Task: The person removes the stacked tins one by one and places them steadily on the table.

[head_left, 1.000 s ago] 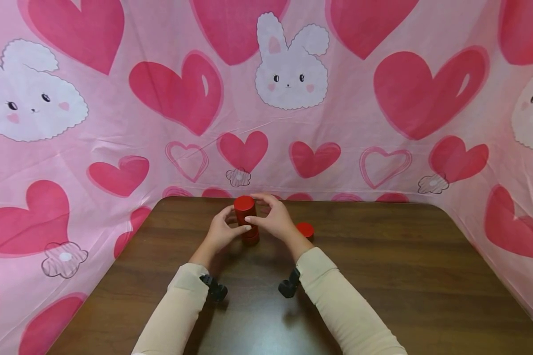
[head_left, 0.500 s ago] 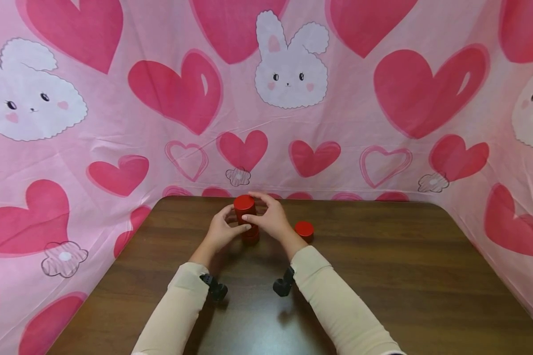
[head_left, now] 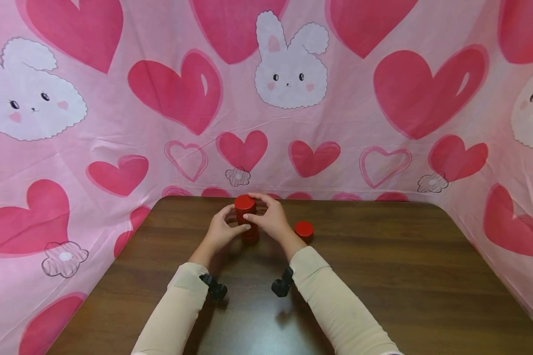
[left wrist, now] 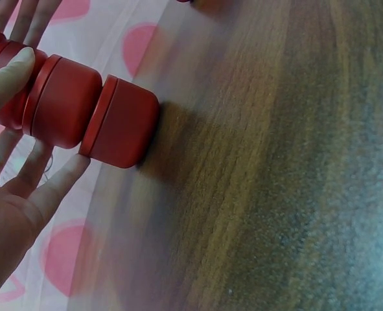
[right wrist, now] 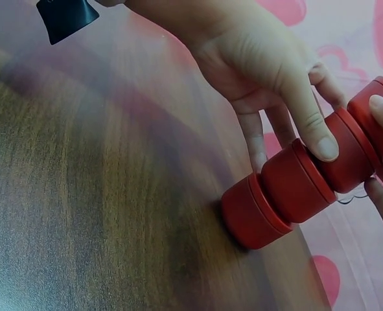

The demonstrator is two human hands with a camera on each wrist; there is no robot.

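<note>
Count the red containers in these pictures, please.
5: four in one stack, bottom, second, third and top; the fifth stands apart on the table, to the right. No sign of hidden ones.

Head view is evenly and fairly brightly lit; pink backdrop (head_left: 355, 118) is rendered clearly, only mild creases shaded. Whitish glare is thrown on near middle of brown table (head_left: 408, 266); light source is not shown. Soft shadows are cast under black wrist mounts (head_left: 281, 287). Top of red container stack (head_left: 245, 202) is brightly lit, lower part is darkened. Both wrist views are dimmer and softer; table grain is smeared, bluish glare is caught at right edge of left-wrist view and bottom-left of right-wrist view.
</note>
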